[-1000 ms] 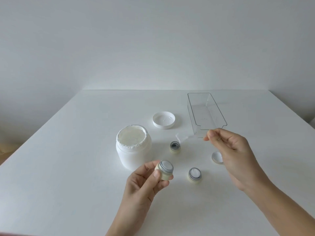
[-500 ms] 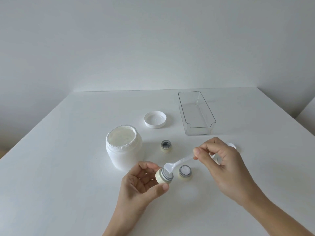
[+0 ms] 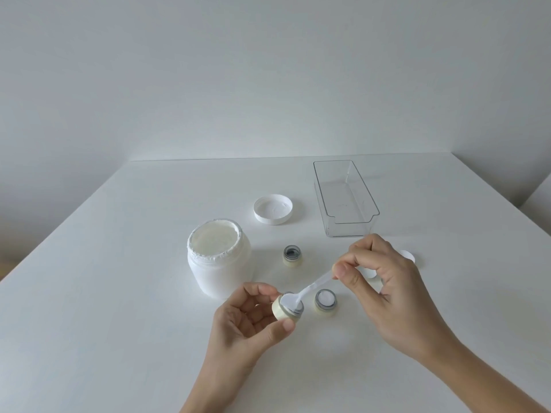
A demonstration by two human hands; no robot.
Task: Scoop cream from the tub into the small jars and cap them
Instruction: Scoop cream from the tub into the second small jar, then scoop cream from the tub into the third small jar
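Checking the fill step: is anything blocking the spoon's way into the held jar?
Nothing visible does. The right hand pinches the spoon, whose bowl sits at the uncapped mouth of the small jar held by the left hand. The other jars stand apart.

Only two parts of the person are shown: the bare left hand (image 3: 247, 320) with its wrist and a short length of bare left forearm (image 3: 208, 391), and the bare right hand (image 3: 384, 287) with a longer stretch of bare right forearm (image 3: 477, 377), which is cut off by the frame's lower right corner. Slender fingers are seen on both hands, and the thumbnails are kept short and rounded, with a plain natural surface. Faint creases are visible at the knuckles and across the left palm.
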